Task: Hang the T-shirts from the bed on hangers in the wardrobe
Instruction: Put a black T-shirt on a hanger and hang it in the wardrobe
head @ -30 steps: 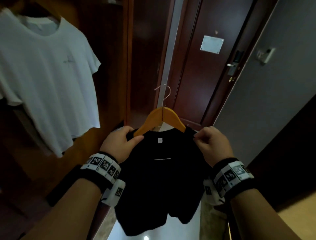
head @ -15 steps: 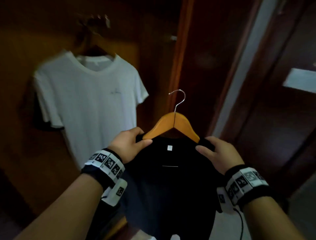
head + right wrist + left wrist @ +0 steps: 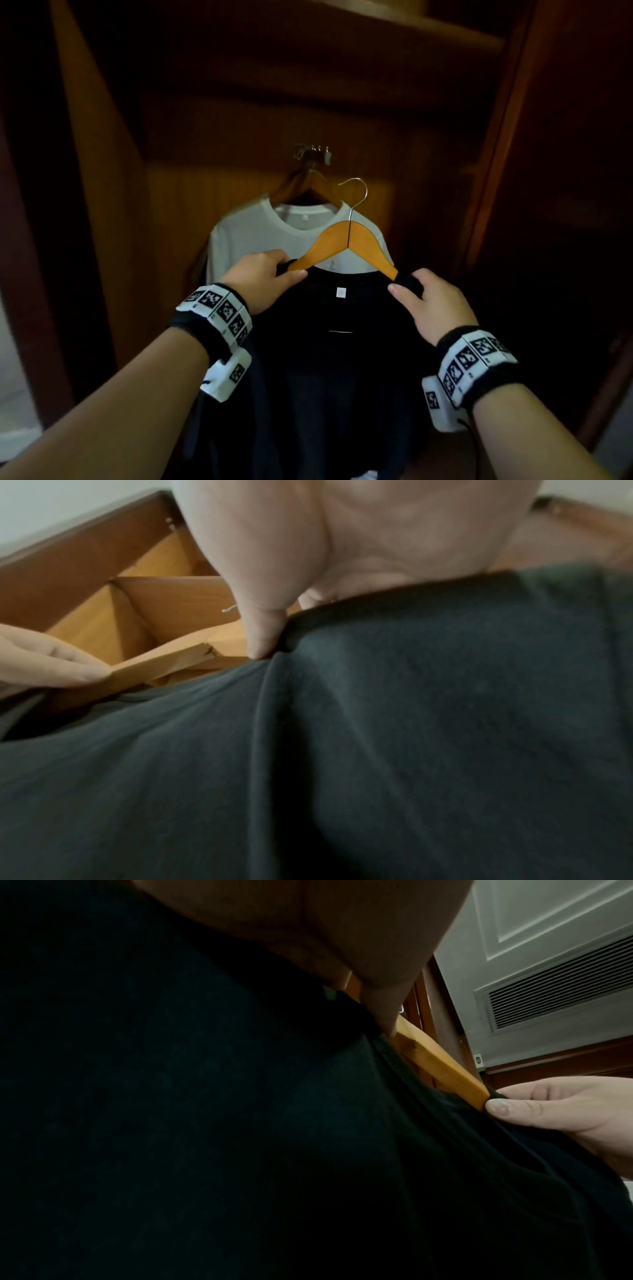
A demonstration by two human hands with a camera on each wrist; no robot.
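A black T-shirt (image 3: 342, 359) hangs on a wooden hanger (image 3: 346, 243) with a metal hook (image 3: 358, 192), held up in front of the open wardrobe. My left hand (image 3: 263, 281) pinches the shirt's left shoulder over the hanger arm. My right hand (image 3: 428, 301) pinches the right shoulder in the same way. The left wrist view shows the black T-shirt (image 3: 205, 1123), the hanger (image 3: 441, 1066) and my right hand (image 3: 561, 1112). In the right wrist view my thumb presses the black T-shirt (image 3: 377, 737) against the hanger (image 3: 178, 658). A white T-shirt (image 3: 274, 240) hangs behind on another hanger.
The white shirt's hanger hooks onto a small metal rail (image 3: 313, 152) at the wardrobe's back. A wooden shelf (image 3: 308, 44) spans the wardrobe above. Dark wooden side panels (image 3: 102, 205) frame the opening on both sides.
My view has swung left from the corridor door to face the wardrobe. The black shirt on its hanger now stands right in front of the hanging white shirt. Both hands keep their grip.
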